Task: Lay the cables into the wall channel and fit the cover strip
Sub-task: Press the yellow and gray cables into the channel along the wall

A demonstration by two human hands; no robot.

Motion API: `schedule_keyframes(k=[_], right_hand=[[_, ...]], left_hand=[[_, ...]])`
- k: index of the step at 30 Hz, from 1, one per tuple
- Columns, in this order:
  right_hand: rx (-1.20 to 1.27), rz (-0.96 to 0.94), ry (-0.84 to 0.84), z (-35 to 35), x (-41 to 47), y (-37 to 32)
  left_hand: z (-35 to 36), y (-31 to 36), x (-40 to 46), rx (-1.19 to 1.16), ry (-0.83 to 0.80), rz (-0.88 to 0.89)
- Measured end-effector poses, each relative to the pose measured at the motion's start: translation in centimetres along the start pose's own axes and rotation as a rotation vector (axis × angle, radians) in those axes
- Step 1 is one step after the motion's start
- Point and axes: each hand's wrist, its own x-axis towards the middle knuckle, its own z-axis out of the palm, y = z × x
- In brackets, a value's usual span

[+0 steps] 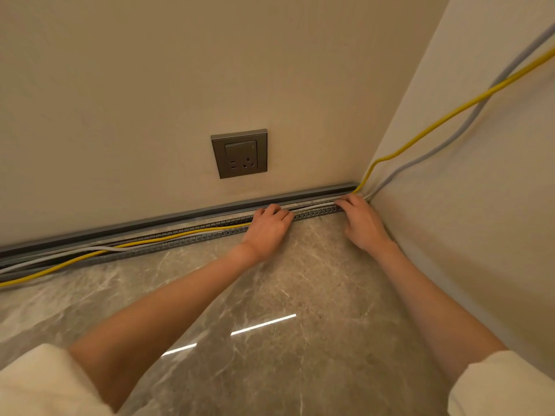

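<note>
A grey slotted wall channel [192, 219] runs along the foot of the wall, open, with no cover on it. A yellow cable [168, 238] and a grey-white cable [99, 249] lie along it; at the left the yellow one spills out onto the floor. Both cables rise out of the corner and climb the right wall. My left hand [268, 228] presses the cables down into the channel with curled fingers. My right hand [362, 219] does the same near the corner. No cover strip is in view.
A grey wall socket [239, 153] sits above the channel. The right wall [468, 205] meets the back wall in a corner just beyond my right hand. The floor [270, 295] is glossy marble-patterned tile.
</note>
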Motion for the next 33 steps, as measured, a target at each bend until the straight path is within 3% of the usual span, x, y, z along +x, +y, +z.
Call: schedule_keyframes(k=[9, 16, 24, 33], right_hand=[[-0.463, -0.006, -0.098, -1.7, 0.1, 1.3], [-0.53, 0.073, -0.093, -0.8, 0.0, 1.3], [-0.589, -0.068, -0.149, -1.7, -1.0, 2.7], [-0.747, -0.058, -0.297, -3.9, 0.8, 1.5]], left_hand=[[-0.1, 0.2, -0.2, -0.018, 0.015, -0.024], [0.1, 0.4, -1.8, -0.063, 0.029, -0.025], [-0.1, -0.1, -2.6, -0.044, 0.022, 0.024], [-0.5, -0.8, -3.3, -0.068, 0.026, 0.089]])
